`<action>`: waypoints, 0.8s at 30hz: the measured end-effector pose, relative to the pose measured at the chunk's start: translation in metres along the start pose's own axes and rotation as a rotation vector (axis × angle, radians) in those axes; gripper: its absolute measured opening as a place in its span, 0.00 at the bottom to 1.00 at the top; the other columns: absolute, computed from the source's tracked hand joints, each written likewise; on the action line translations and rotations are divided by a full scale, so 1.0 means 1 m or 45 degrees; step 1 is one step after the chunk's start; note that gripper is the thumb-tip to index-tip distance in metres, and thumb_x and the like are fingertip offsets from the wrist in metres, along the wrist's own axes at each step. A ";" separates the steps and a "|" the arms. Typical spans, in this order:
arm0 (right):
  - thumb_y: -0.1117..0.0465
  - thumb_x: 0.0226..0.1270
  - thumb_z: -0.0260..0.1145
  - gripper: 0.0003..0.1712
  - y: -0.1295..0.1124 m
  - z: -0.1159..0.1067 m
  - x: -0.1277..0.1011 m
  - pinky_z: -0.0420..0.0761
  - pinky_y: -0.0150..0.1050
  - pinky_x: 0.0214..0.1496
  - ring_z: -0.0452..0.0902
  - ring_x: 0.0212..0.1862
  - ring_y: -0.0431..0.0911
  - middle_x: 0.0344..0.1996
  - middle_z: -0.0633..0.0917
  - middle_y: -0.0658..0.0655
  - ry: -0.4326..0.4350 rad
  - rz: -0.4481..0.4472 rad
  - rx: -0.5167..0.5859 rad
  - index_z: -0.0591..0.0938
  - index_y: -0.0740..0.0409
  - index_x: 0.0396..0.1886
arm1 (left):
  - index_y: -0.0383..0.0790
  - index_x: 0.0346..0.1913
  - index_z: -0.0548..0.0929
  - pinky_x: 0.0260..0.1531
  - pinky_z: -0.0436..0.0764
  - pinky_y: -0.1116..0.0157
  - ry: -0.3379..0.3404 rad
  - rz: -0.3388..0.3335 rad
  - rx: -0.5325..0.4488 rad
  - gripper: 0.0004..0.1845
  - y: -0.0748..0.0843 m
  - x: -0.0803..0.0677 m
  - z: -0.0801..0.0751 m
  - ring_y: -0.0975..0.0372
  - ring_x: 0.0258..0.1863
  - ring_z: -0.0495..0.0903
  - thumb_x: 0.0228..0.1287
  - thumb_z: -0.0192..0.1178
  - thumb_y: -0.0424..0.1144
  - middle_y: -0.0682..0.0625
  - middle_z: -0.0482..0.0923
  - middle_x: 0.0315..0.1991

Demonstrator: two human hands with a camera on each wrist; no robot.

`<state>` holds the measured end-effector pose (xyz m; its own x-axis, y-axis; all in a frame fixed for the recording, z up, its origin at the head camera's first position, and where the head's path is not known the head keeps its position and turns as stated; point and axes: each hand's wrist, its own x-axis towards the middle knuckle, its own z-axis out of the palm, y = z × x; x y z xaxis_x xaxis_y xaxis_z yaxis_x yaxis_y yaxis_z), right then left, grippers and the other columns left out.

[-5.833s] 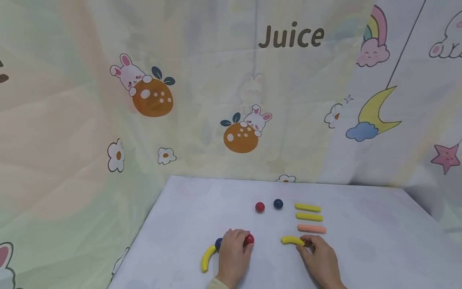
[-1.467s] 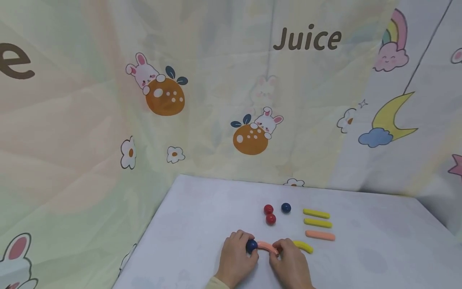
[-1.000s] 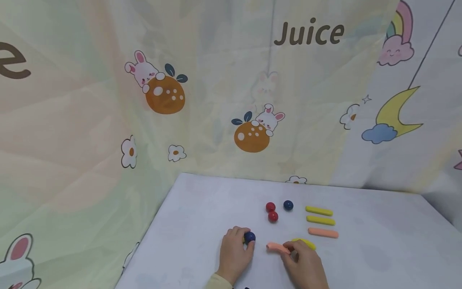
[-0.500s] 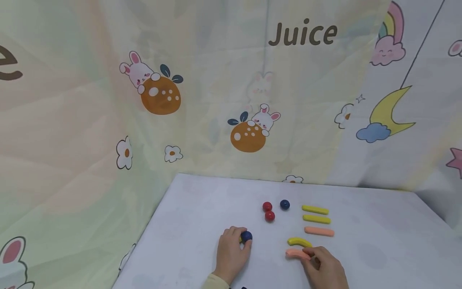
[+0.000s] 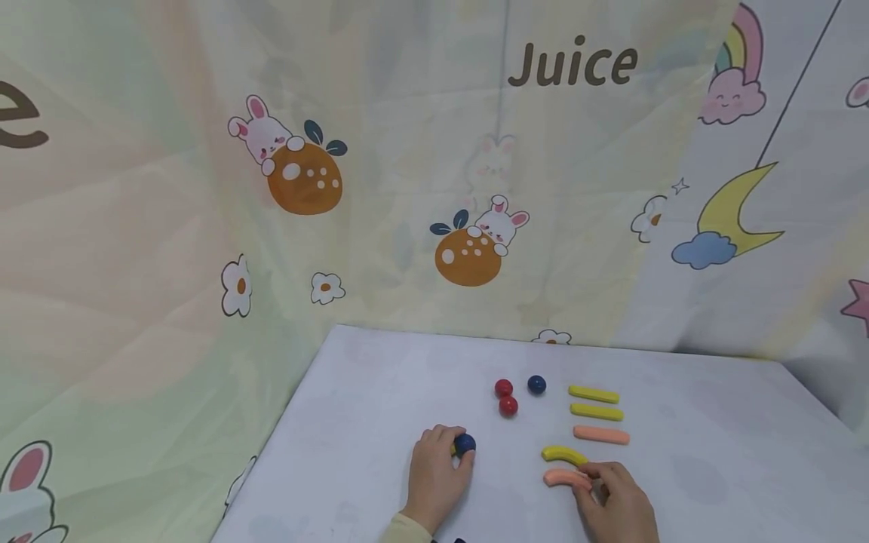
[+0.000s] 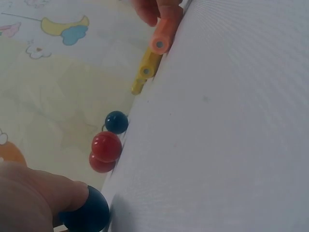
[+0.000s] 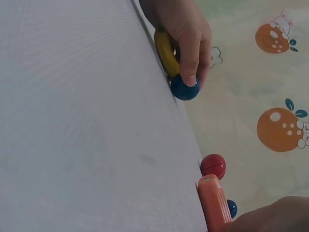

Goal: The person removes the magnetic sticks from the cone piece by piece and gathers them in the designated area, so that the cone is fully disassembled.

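Orange curved stick (image 5: 562, 477), smooth and rounded with a hole in its end, on the white table (image 5: 713, 467) below a yellow curved stick (image 5: 563, 454), pinched by right hand (image 5: 618, 505), left hand (image 5: 434, 483) gripping a dark blue ball (image 5: 465, 443).

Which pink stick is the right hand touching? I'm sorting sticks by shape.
The curved pink stick nearest the person, at the right hand; the straight pink stick lies untouched farther back.
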<state>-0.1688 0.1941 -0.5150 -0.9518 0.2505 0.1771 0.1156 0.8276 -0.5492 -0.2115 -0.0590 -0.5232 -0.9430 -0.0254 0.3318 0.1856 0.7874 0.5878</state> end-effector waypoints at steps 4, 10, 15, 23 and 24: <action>0.53 0.56 0.75 0.16 -0.008 0.001 -0.004 0.72 0.36 0.31 0.71 0.31 0.45 0.35 0.80 0.53 0.088 0.021 0.032 0.85 0.57 0.40 | 0.49 0.49 0.83 0.45 0.76 0.60 -0.132 0.040 -0.094 0.16 0.001 -0.001 0.000 0.65 0.44 0.74 0.58 0.69 0.45 0.60 0.78 0.41; 0.64 0.54 0.74 0.08 -0.034 0.010 -0.016 0.72 0.30 0.28 0.69 0.28 0.36 0.30 0.79 0.43 0.182 -0.159 0.134 0.84 0.46 0.29 | 0.49 0.56 0.82 0.50 0.74 0.62 -0.408 0.249 -0.268 0.19 0.002 -0.002 -0.001 0.67 0.46 0.73 0.62 0.62 0.33 0.63 0.79 0.45; 0.64 0.53 0.75 0.13 -0.057 0.021 -0.024 0.69 0.29 0.27 0.67 0.28 0.34 0.36 0.79 0.43 -0.001 -0.260 0.164 0.84 0.46 0.38 | 0.47 0.56 0.83 0.48 0.75 0.66 -0.435 0.367 -0.298 0.18 0.001 -0.004 -0.002 0.71 0.44 0.75 0.63 0.62 0.31 0.62 0.82 0.46; 0.59 0.54 0.76 0.21 -0.082 0.036 -0.026 0.78 0.30 0.38 0.72 0.37 0.36 0.46 0.80 0.44 -0.193 -0.250 0.156 0.81 0.47 0.48 | 0.47 0.57 0.82 0.48 0.75 0.69 -0.467 0.373 -0.313 0.19 0.002 -0.005 -0.001 0.73 0.42 0.74 0.63 0.65 0.36 0.65 0.82 0.46; 0.59 0.54 0.76 0.21 -0.083 0.037 -0.026 0.78 0.31 0.39 0.72 0.37 0.36 0.46 0.80 0.44 -0.191 -0.233 0.148 0.81 0.47 0.48 | 0.47 0.58 0.82 0.48 0.75 0.69 -0.458 0.377 -0.303 0.19 0.002 -0.005 0.000 0.73 0.42 0.74 0.63 0.66 0.36 0.64 0.82 0.46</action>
<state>-0.1644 0.0997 -0.5045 -0.9863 0.0171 0.1638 -0.0879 0.7867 -0.6111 -0.2061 -0.0576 -0.5234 -0.8681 0.4233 0.2594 0.4769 0.5660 0.6724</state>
